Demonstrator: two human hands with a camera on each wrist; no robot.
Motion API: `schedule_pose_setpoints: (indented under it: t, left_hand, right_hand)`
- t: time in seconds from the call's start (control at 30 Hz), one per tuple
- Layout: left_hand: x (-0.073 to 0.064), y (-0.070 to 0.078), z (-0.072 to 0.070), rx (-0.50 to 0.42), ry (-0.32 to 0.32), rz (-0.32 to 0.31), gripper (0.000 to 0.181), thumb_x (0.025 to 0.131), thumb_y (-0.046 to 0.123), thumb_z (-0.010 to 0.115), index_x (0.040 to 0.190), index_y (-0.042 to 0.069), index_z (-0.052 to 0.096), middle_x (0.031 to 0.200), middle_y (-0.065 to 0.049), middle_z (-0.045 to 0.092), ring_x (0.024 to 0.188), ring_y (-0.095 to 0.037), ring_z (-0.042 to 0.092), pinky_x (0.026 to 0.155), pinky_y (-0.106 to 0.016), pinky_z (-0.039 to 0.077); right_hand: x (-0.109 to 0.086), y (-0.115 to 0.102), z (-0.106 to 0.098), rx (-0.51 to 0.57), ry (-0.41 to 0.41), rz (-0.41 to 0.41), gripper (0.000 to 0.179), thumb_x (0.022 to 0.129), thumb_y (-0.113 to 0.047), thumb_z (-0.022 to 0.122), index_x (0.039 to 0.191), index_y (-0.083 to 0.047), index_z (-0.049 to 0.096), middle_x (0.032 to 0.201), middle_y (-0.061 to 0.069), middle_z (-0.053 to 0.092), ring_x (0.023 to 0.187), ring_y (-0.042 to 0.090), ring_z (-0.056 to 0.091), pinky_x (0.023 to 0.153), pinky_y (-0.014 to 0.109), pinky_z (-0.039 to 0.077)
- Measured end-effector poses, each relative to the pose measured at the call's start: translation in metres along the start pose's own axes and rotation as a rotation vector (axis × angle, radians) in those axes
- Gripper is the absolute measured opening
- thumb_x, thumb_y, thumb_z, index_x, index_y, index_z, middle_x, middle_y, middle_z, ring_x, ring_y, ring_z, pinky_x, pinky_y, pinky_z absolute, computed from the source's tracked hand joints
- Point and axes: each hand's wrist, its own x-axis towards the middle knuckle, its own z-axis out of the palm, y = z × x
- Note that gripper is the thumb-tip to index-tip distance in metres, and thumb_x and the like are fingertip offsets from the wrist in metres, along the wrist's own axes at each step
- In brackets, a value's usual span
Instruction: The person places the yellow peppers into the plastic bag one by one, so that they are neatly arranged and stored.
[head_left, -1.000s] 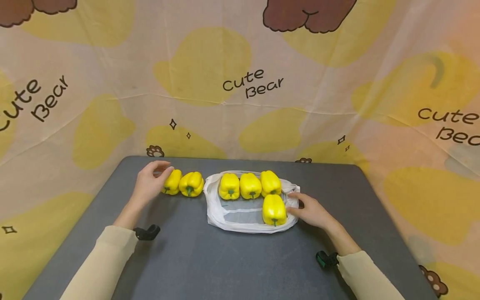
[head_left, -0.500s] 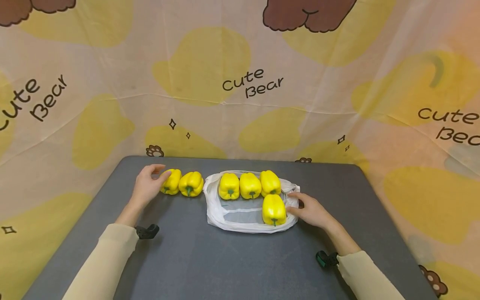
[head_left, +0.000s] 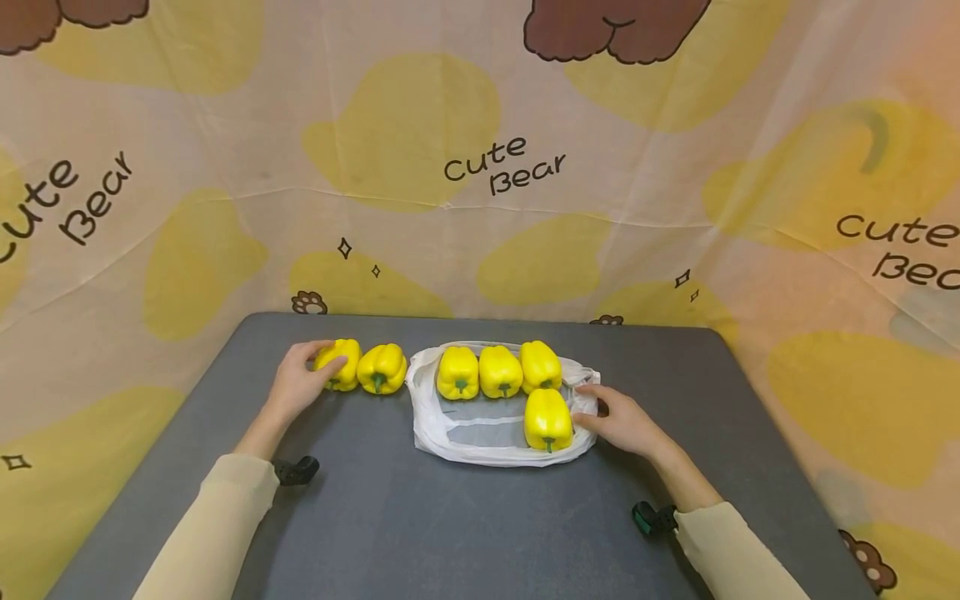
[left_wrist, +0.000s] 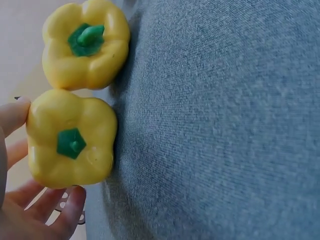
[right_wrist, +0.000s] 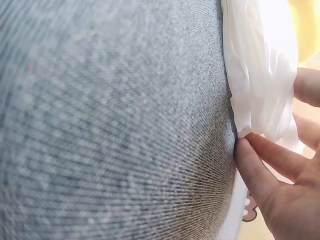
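Left hand lowered; printed cloth backs grey table.

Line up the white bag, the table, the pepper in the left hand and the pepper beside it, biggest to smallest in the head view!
1. Table
2. White bag
3. Held pepper and neighbouring pepper: not ranked; they look alike, and the left hand partly covers one.

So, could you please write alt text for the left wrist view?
A left hand grips a yellow pepper, its green stem facing the camera. A second pepper shows just above it in the picture, and a blue-grey tabletop fills the right side.
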Motion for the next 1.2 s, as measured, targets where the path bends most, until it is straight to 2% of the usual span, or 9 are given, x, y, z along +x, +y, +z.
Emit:
schedule_pose_setpoints:
  t: [0.17,0.3,0.6,0.97,1.2]
  left_hand:
    - [-0.004,-0.002,0.001,-0.024,-0.049,-0.024,0.069,0.099,0.049,0.062,0.148,0.001,0.049,0.15,-0.028,0.041,0.138,-0.047,0.037,0.111,-0.064,0.031]
    - [-0.006,-0.003,0.002,-0.035,-0.06,-0.043,0.072,0.099,0.052,0.061,0.15,0.003,0.047,0.152,-0.029,0.039,0.139,-0.048,0.036,0.11,-0.065,0.032]
    - [-0.007,-0.002,0.0,-0.068,0.014,-0.019,0.068,0.098,0.049,0.064,0.148,0.003,0.051,0.15,-0.026,0.042,0.134,-0.047,0.041,0.106,-0.062,0.037]
    - [-0.009,0.017,-0.012,-0.062,0.051,0.037,0.065,0.099,0.046,0.064,0.146,0.002,0.053,0.145,-0.027,0.047,0.129,-0.046,0.045,0.101,-0.061,0.04]
    - [-0.01,0.036,-0.016,-0.049,0.087,0.105,0.062,0.099,0.044,0.066,0.143,0.003,0.056,0.142,-0.024,0.051,0.125,-0.042,0.049,0.1,-0.058,0.041]
  right_hand:
    - [0.0,0.001,0.001,0.004,-0.002,0.012,0.062,0.096,-0.04,0.067,0.145,-0.005,0.054,0.145,0.02,0.054,0.13,0.04,0.051,0.106,0.061,0.042]
    - [-0.001,0.001,0.002,0.005,0.001,0.009,0.061,0.096,-0.04,0.068,0.145,-0.005,0.055,0.144,0.02,0.055,0.128,0.038,0.053,0.104,0.06,0.044]
    - [0.0,0.001,0.001,0.011,-0.004,-0.003,0.062,0.096,-0.04,0.067,0.144,-0.004,0.054,0.145,0.022,0.054,0.129,0.04,0.051,0.105,0.061,0.042]
    - [0.0,-0.003,0.0,-0.004,-0.001,-0.002,0.059,0.096,-0.037,0.067,0.144,-0.003,0.055,0.144,0.023,0.054,0.131,0.042,0.051,0.106,0.061,0.041]
    - [-0.001,-0.004,-0.001,-0.004,-0.003,-0.003,0.06,0.096,-0.037,0.067,0.144,-0.003,0.055,0.143,0.023,0.055,0.13,0.041,0.051,0.106,0.061,0.041]
